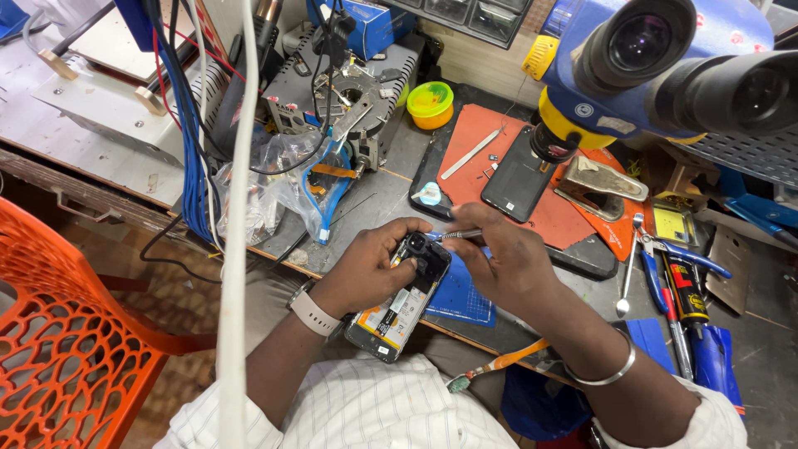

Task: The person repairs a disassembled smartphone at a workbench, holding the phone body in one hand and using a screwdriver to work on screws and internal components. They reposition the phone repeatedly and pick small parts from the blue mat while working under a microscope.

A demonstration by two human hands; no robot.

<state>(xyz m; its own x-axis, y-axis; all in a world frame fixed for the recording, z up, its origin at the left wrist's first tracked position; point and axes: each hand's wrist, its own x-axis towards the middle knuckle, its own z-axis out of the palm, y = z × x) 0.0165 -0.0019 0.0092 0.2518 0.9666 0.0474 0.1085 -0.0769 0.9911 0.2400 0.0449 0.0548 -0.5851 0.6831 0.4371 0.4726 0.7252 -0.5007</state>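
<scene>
The left hand is gripping one opened phone by its long edges, holding it above the bench's near edge. The right hand is pinching one thin metal tool, its tip touching the phone's top end. The phone is looking light, stiff and fragile inside, so its frame edges seem safest to grip. A second phone is lying on the orange mat under one microscope.

Blue microscope, orange chair
</scene>
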